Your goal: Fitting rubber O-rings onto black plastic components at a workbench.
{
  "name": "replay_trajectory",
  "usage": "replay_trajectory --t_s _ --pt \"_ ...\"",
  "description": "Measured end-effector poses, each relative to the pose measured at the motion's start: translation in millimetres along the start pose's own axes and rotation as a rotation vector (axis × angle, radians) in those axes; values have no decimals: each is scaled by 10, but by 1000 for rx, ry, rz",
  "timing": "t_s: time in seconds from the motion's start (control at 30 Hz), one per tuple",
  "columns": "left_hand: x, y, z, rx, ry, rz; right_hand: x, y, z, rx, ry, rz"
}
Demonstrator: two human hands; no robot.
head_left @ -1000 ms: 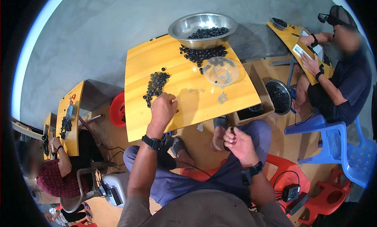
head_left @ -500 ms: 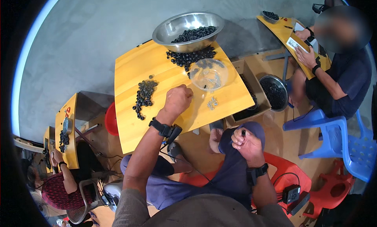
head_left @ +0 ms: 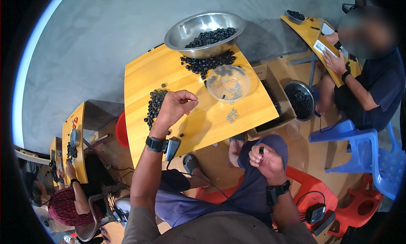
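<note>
My left hand (head_left: 174, 109) is over the middle of the table (head_left: 139, 77). Its thumb and forefinger pinch a small shiny piece (head_left: 198, 100), too tiny to make out fully. My right hand (head_left: 269, 163) is closed above my right thigh, gripping a small black cylindrical part (head_left: 261, 150) whose end sticks up between the fingers. Beside my left hand lies a loose group of black ring-like parts (head_left: 155, 102), partly hidden by it. To its right stands a clear plastic bowl (head_left: 245, 77) with small shiny pieces inside. A little pile of such pieces (head_left: 232, 115) lies in front of the bowl.
At the far table edge, a steel basin (head_left: 177, 39) holds many black parts, with more heaped beside it. A cardboard box (head_left: 284, 98) and another basin (head_left: 312, 111) stand on the floor to the right. Co-workers sit at tables on both sides; a blue chair (head_left: 351, 136) is at right.
My left hand has moved left from beside the clear bowl and turned, showing a small shiny piece in its fingertips. My right hand keeps its hold on the black part.
</note>
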State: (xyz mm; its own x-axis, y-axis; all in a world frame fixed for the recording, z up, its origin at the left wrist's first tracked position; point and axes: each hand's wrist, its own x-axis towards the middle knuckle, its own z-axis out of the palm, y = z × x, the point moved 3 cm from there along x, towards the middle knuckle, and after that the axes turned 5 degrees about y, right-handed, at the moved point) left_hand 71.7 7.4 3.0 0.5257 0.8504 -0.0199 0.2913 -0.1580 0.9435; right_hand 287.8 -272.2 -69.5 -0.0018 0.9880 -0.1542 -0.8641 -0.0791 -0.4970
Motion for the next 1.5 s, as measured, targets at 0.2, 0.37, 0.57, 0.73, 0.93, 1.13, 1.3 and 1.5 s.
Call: replay_trajectory --t_s 0.2,0.37,0.57,0.73,0.93,1.13,1.3,1.5 --pt "-244 90 99 -66 27 31 24 40 11 -30 6 9" --pt "-344 102 186 56 132 228 40 111 43 -11 18 6" --pt "-44 -129 135 347 132 258 55 146 46 0 -20 22" --pt "660 -298 -304 499 333 240 36 69 82 -73 24 -5" --pt "1539 -690 -675 731 448 235 64 112 42 -46 44 -3" --pt "1893 -719 -512 916 363 181 47 43 10 -46 95 2" --pt "1973 -762 -479 950 336 251 17 20 -29 -31 71 -3" --pt "1901 -822 -555 992 348 281 38 52 44 -86 153 -1"
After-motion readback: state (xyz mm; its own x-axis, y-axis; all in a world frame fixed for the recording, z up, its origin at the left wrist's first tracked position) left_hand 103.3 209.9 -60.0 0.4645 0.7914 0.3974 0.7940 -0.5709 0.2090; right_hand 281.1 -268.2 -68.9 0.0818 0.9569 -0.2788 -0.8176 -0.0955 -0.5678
